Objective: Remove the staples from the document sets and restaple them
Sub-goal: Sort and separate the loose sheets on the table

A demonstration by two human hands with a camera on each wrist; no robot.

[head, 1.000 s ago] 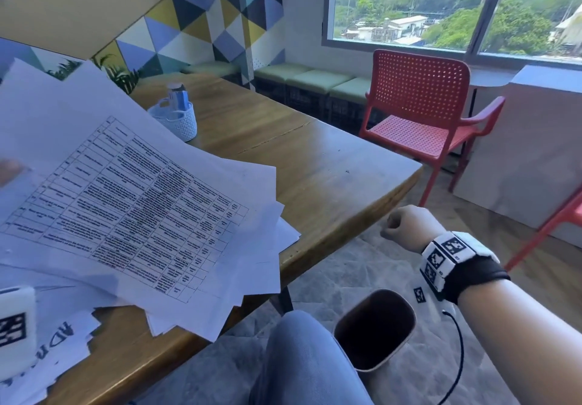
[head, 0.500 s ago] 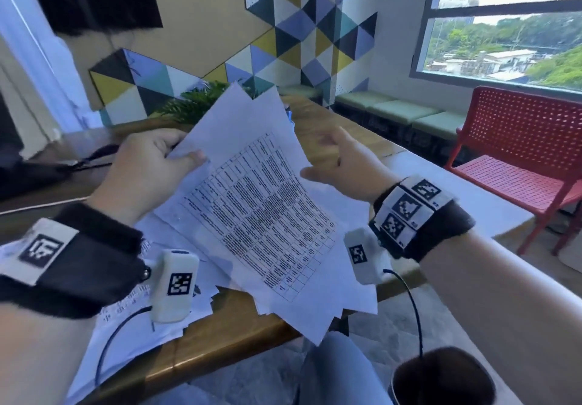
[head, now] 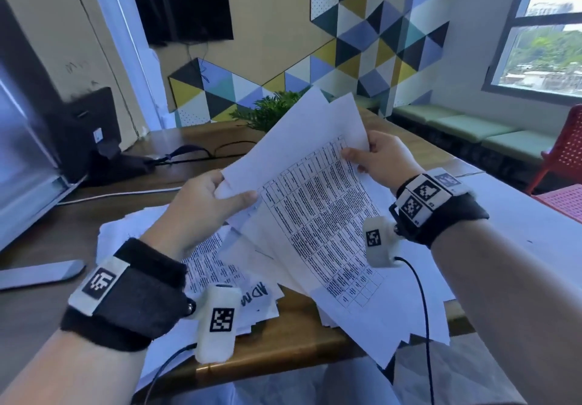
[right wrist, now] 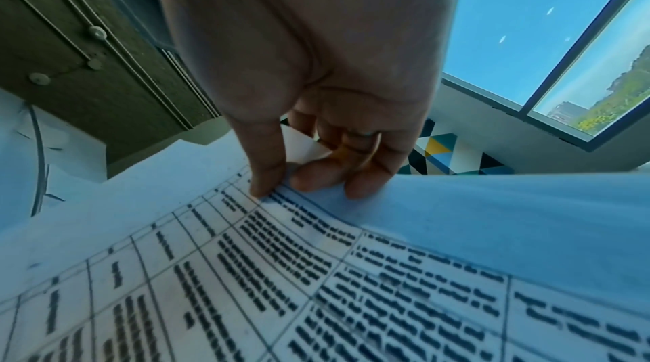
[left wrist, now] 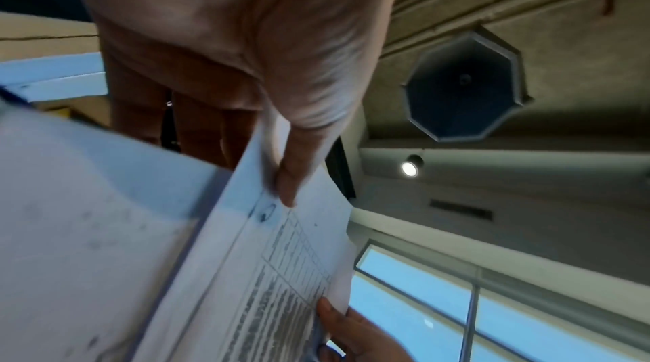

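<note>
The document set (head: 318, 215) (printed table up) hangs between the left hand (head: 204, 206) and right hand (head: 382, 160), both pinching its edges.

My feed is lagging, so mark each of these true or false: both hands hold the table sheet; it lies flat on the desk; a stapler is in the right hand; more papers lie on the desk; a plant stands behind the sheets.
1. Both hands hold the table sheet. True: left hand, right hand.
2. It lies flat on the desk. False: it is held up.
3. Stapler in the right hand. False: it pinches only paper.
4. More papers lie on the desk. True.
5. A plant stands behind. True.
</note>
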